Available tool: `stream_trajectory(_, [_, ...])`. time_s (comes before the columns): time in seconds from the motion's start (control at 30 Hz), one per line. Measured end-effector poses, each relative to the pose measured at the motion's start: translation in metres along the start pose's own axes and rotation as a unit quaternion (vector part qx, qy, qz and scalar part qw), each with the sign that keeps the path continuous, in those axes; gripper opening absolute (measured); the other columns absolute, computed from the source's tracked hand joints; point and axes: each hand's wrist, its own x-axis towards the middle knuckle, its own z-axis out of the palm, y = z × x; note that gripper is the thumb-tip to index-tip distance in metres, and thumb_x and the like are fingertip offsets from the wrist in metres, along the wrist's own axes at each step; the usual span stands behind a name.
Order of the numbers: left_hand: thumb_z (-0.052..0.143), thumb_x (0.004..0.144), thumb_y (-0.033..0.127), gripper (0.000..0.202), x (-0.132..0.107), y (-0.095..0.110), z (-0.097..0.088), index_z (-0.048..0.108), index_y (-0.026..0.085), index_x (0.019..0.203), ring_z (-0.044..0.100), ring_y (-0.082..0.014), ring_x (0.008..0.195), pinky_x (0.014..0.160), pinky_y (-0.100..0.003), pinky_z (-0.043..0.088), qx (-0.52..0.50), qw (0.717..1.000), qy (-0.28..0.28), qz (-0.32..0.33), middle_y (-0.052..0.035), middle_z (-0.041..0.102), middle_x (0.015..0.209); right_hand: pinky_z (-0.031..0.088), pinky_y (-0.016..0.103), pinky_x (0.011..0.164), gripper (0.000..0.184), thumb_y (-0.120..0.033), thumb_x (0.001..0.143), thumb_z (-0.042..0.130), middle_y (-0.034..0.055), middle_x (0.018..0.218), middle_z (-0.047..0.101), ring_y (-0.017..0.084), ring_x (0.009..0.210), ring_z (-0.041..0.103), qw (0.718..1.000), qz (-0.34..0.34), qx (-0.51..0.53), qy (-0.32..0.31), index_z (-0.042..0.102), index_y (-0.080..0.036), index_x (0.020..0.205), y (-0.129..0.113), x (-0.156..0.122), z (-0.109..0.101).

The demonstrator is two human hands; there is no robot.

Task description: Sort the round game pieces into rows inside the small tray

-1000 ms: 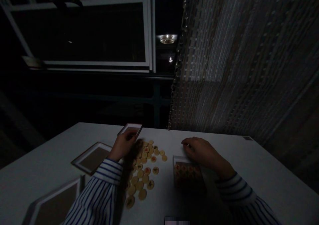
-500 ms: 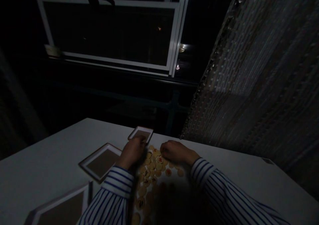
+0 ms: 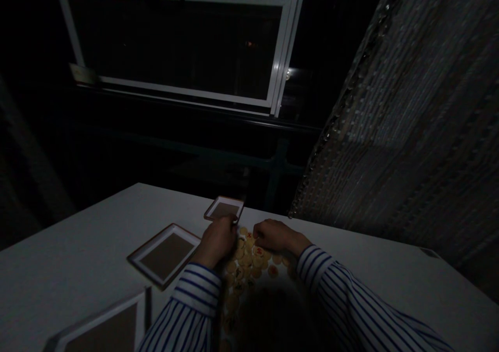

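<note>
A scatter of round yellow game pieces with red and dark marks lies on a white table. My left hand is curled over the far left of the pile, just below a small shallow box. My right hand is curled with its fingertips on the pieces at the pile's far right. Both sleeves are striped blue and white. What the fingers hold, if anything, is too dark to see.
Two larger shallow boxes with white rims lie to the left, the nearer box at the bottom left and the other box in the middle. A bead curtain hangs at the right. A dark window stands behind the table.
My right hand has moved left from a box of pieces onto the loose pile. The view has shifted, and that box is now hidden in shadow below.
</note>
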Motion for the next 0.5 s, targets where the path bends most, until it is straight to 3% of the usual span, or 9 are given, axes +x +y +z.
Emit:
stream_trajectory(0.13, [0.042,0.077,0.016,0.032,0.000,0.001,0.003,0.058,0.018,0.105,0.059,-0.0204,0.095,0.077,-0.027,0.041,-0.001,1.000,-0.002,-0.003,-0.0114,0.066,0.100,0.034,0.024,0.061,0.023,-0.028,0.070,0.054,0.0049,0.086,0.064,0.017,0.079,0.056,0.999,-0.010,0.036,0.030,0.062,-0.020,0.089,0.004,0.000,0.003])
stream_trajectory(0.23, [0.042,0.078,0.015,0.032,0.002,0.003,0.007,0.059,0.016,0.105,0.059,-0.0205,0.095,0.079,-0.027,0.041,-0.010,1.000,-0.002,-0.006,-0.0122,0.065,0.101,0.036,0.022,0.058,0.021,-0.031,0.072,0.053,0.0031,0.079,0.064,0.014,0.071,0.056,0.983,0.000,0.179,0.048,0.062,-0.017,0.086,0.008,0.002,0.005])
stream_trajectory(0.37, [0.045,0.077,0.018,0.031,0.005,0.005,0.013,0.062,0.013,0.103,0.058,-0.0202,0.098,0.085,-0.028,0.040,-0.081,0.997,-0.003,0.009,-0.0117,0.065,0.104,0.039,0.021,0.058,0.022,-0.032,0.071,0.056,0.0027,0.074,0.063,0.011,0.067,0.055,0.907,0.006,0.417,0.063,0.062,-0.013,0.080,0.013,0.006,0.004])
stream_trajectory(0.5, [0.046,0.077,0.027,0.030,0.006,0.007,0.017,0.066,0.015,0.096,0.061,-0.0189,0.089,0.079,-0.027,0.043,-0.193,0.980,-0.022,0.040,-0.0078,0.068,0.095,0.040,0.022,0.064,0.024,-0.034,0.068,0.060,0.0024,0.072,0.063,0.011,0.067,0.055,0.843,0.001,0.532,0.074,0.061,-0.012,0.076,0.011,0.005,-0.003])
